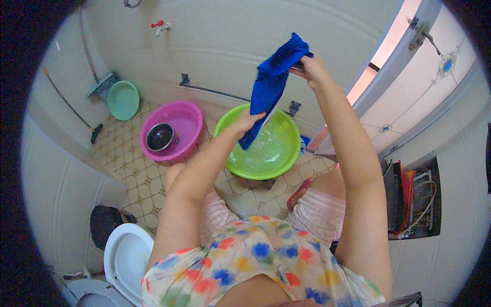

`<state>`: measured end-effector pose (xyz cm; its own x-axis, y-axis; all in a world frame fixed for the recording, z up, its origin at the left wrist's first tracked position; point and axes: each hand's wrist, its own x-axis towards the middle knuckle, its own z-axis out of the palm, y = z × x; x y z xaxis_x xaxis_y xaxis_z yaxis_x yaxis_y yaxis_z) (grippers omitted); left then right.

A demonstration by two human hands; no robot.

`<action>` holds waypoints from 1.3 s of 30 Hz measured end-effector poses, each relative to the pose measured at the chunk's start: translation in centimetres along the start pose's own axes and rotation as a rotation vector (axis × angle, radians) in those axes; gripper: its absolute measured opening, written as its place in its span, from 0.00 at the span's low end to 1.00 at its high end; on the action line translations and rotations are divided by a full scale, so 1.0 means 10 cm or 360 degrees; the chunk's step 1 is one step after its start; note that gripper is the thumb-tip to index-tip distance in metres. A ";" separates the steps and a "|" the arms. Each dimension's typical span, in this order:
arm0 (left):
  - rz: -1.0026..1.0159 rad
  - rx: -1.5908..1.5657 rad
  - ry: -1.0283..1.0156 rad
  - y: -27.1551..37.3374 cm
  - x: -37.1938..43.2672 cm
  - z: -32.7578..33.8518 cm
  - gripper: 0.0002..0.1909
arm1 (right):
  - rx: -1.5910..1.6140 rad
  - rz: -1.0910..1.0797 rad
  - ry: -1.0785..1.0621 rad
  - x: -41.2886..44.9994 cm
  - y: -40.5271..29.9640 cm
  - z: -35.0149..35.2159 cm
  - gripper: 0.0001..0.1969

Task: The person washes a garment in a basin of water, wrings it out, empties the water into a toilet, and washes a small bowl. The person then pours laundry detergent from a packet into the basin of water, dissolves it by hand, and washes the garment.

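A blue cloth, perhaps a garment, is stretched lengthwise between my two hands. My left hand grips its lower part, where a strip of white edge shows. Higher up and to the right, my right hand holds the upper end, its fingers partly hidden by the fabric. Below the cloth stands a lime-green plastic basin with water in it. The lower tip of the cloth hangs over this basin's left side in the view; whether it touches the water I cannot tell.
A pink basin holding a dark metal bowl sits left of the green one. Beyond are a mint basin and a floor brush. A toilet stands at lower left, a door at right. A tap projects from the wall.
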<state>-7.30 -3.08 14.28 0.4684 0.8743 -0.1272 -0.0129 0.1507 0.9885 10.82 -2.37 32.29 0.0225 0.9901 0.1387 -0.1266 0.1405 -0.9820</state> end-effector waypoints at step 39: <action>-0.0355 0.2304 -0.0344 -1.07 0.06 -0.19 0.37 | -0.2750 0.0202 -0.1054 -0.69 2.93 -0.01 0.37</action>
<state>-8.56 -3.33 3.45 0.4632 0.7920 -0.3978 0.8860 -0.4242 0.1872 7.05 -5.08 2.51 -0.3023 0.8929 -0.3338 0.9409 0.3356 0.0458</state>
